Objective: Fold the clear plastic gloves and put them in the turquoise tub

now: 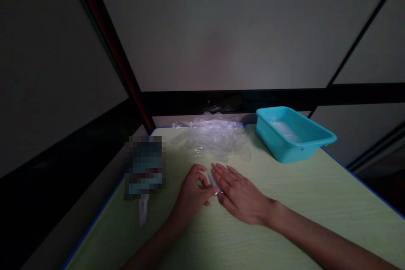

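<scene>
A narrow folded strip of clear thin plastic (215,182) lies on the table between my hands, partly covered by the right one. My right hand (238,192) rests flat over its right side, fingers stretched out and close together. At the strip's left side, my left hand (196,187) has its fingers curved and apart from the thumb, whose tip touches the strip's near end. Just beyond both hands is a loose pile of clear disposable plastic gloves (215,135), with rounded finger shapes showing along its edges.
On the right at the back stands a turquoise plastic basin (294,152), with flat clear plastic (284,130) inside. A blurred-out packet (144,166) lies at the left edge, a whitish strip (143,211) extending from it. The pale green table (300,194) meets a panelled wall.
</scene>
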`<state>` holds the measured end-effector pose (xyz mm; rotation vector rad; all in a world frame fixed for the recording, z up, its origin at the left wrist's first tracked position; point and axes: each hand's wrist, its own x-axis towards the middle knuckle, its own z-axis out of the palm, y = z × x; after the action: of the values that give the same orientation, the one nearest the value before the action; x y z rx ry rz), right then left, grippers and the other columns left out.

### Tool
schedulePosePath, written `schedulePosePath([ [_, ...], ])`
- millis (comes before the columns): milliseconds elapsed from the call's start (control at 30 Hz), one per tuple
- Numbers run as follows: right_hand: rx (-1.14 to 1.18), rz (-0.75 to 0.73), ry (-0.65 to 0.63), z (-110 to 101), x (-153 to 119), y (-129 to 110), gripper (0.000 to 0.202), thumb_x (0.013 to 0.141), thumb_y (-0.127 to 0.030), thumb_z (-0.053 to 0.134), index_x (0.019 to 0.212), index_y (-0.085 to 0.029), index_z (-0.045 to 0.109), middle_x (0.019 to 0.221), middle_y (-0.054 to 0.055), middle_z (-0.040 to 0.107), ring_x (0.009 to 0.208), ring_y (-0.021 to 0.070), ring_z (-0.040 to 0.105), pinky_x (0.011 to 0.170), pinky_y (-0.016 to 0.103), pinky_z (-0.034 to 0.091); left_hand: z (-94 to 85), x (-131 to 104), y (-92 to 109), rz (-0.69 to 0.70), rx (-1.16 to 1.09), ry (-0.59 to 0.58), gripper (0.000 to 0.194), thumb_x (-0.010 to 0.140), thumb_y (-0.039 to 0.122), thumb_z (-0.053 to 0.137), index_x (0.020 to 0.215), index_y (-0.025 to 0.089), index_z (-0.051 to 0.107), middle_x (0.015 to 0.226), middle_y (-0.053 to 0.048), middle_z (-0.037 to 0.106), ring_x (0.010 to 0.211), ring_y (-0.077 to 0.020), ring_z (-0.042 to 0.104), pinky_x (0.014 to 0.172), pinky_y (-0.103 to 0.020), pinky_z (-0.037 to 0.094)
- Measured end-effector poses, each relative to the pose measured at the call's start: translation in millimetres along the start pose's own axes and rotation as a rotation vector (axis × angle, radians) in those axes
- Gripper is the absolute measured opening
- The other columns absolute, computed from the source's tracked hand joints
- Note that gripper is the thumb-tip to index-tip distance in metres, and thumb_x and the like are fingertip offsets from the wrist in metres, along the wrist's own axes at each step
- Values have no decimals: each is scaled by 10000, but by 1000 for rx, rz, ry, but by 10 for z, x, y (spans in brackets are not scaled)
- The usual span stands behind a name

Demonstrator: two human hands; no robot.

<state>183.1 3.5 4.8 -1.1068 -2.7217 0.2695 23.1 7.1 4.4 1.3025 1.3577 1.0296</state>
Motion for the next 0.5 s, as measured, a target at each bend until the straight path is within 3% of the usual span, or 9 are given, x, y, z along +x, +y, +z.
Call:
schedulePosePath([
  [167, -25, -9, -19, 10, 4, 6, 543, 887, -279, 316, 1372, -49, 233, 1436, 151, 149, 1324, 232, 122, 1082, 389, 147, -49, 11, -21, 6, 53, -27, 352, 575, 252, 584, 865, 194, 391, 606, 100, 429, 454, -148, 602, 303, -190, 429],
  [300, -20, -16, 12, -12, 3, 5, 537, 873, -257, 321, 1364, -49, 259, 1429, 144, 190, 1319, 223, 156, 1079, 385, 171, -75, -53, -60, 100, 156, 21, 213, 675, 266, 501, 858, 189, 423, 668, 54, 450, 481, -163, 610, 351, -242, 461],
  [400, -22, 35, 102, -39, -8, -8, 518, 844, -206, 337, 1334, -40, 330, 1405, 142, 268, 1299, 209, 234, 1077, 369, 199, -49, -168, -73, 239, 277, 53, 143, 707, 215, 491, 844, 181, 513, 796, -22, 531, 767, -219, 627, 647, -355, 532],
  [500, -44, 81, 165, -40, -20, -30, 505, 827, -181, 340, 1305, -24, 379, 1381, 156, 316, 1283, 219, 276, 1073, 381, 215, 10, -278, -92, 532, 601, -12, 314, 778, 158, 419, 1073, 152, 525, 1143, -119, 539, 1100, -252, 499, 931, -417, 406],
])
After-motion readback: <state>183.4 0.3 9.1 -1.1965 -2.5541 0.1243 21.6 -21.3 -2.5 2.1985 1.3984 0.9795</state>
